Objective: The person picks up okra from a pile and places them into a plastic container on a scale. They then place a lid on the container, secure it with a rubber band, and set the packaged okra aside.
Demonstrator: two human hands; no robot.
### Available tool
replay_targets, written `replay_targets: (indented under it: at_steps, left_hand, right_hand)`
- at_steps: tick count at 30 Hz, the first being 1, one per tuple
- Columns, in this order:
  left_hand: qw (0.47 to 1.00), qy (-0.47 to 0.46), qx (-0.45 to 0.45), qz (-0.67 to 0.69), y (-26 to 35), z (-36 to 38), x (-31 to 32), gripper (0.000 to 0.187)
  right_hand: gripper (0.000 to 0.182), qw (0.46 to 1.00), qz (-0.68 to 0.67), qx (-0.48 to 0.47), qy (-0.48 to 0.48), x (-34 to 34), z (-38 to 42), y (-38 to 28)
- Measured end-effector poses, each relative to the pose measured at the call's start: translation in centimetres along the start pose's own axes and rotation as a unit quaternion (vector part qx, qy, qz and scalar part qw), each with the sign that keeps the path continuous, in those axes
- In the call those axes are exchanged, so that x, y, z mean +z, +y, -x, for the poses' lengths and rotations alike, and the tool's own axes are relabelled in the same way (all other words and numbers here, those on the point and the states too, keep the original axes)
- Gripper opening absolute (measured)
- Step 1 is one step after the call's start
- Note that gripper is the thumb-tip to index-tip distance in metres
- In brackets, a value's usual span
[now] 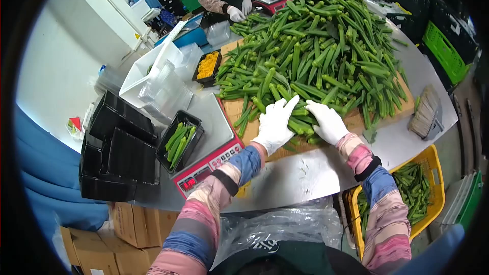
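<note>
Head view, left hand: The left hand [275, 122], in a white glove, lies palm down with fingers spread on okra pods at the near edge of the okra pile [321, 46]. Nothing is enclosed in the fingers.
Head view, right hand: The right hand [328, 121], also white-gloved, rests just beside the left on the same pods, fingers curled loosely over them. Whether a pod is actually gripped cannot be told.
Head view, okra under the hands: A few pods [299, 122] lie between and beneath the two gloves, on the cardboard sheet [235, 108] under the pile.
Head view, scale: A red-fronted weighing scale [216, 150] sits left of the hands. A black tray of okra [179, 141] stands on its platform.
Head view, trays: Stacks of empty black trays [116, 147] stand at the far left of the table [305, 173].
Head view, crate: A yellow crate [428, 183] holding okra sits below the table edge on the right.
Head view, brush: A hand brush [427, 112] lies on the table, right of the pile.
Head view, co-worker: Another person's gloved hands [240, 11] touch the far end of the pile.
</note>
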State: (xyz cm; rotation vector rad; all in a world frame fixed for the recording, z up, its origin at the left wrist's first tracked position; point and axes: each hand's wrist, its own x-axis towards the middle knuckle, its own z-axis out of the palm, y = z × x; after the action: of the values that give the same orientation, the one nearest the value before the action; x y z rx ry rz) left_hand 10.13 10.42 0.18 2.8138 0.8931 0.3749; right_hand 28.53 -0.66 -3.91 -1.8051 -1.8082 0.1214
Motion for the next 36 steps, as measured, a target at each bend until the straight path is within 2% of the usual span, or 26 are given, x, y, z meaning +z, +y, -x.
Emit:
replay_targets:
  at_steps: [3, 5, 8, 10, 13, 17, 18, 21, 24, 27, 31, 33, 36]
  left_hand:
    - [1.000, -0.012, 0.017, 0.009, 0.1, 4.2, 0.5, 0.098]
    - [0.999, -0.005, 0.048, 0.019, 0.3, 7.0, 0.4, 0.100]
    - [0.997, -0.075, 0.022, 0.025, 1.7, 10.4, 0.0, 0.098]
    - [0.992, -0.120, -0.008, 0.031, 2.5, 12.6, 0.2, 0.096]
    - [0.996, -0.086, 0.019, -0.006, 2.6, 15.8, 1.4, 0.091]
    - [0.994, -0.082, 0.048, 0.053, 2.3, 18.9, 1.5, 0.084]
    - [0.992, -0.098, 0.036, 0.069, 2.4, 19.3, 1.0, 0.083]
    - [0.985, -0.046, 0.020, 0.167, 1.3, 20.5, 0.7, 0.084]
    - [0.977, 0.011, 0.006, 0.212, -0.1, 22.4, 1.2, 0.086]
    - [0.972, 0.033, -0.004, 0.232, -0.3, 22.9, 1.7, 0.082]
    - [0.977, 0.033, -0.014, 0.211, 0.1, 23.0, 1.9, 0.080]
    - [0.974, 0.043, -0.022, 0.220, 0.1, 22.9, 2.3, 0.078]
    - [0.976, 0.042, -0.022, 0.213, 0.1, 23.1, 2.3, 0.075]
  right_hand:
    - [0.063, 0.998, 0.049, -0.036, 0.003, 0.6, 3.3, -2.5]
    - [0.055, 0.996, 0.082, -0.044, -0.016, 1.0, 5.4, -4.1]
    - [0.048, 0.993, 0.103, -0.047, -0.028, 1.3, 7.8, -6.0]
    - [0.048, 0.996, 0.079, -0.014, -0.028, 1.4, 9.1, -7.3]
    - [0.048, 0.998, 0.066, 0.023, -0.003, 1.6, 10.9, -8.2]
    - [0.050, 0.993, 0.058, 0.088, 0.055, 2.2, 13.2, -7.9]
    - [0.051, 0.991, 0.049, 0.105, 0.061, 2.6, 13.8, -7.7]
    - [0.050, 0.986, 0.015, 0.148, 0.072, 3.0, 14.9, -7.8]
    - [0.042, 0.973, -0.056, 0.199, 0.103, 3.6, 16.0, -7.9]
    - [0.040, 0.964, -0.060, 0.227, 0.121, 3.9, 16.4, -8.0]
    - [0.038, 0.922, -0.053, 0.286, 0.256, 5.3, 17.9, -11.2]
    - [0.040, 0.938, 0.040, 0.261, 0.226, 7.5, 21.5, -13.2]
    - [0.048, 0.941, -0.015, 0.257, 0.221, 9.6, 24.2, -15.6]
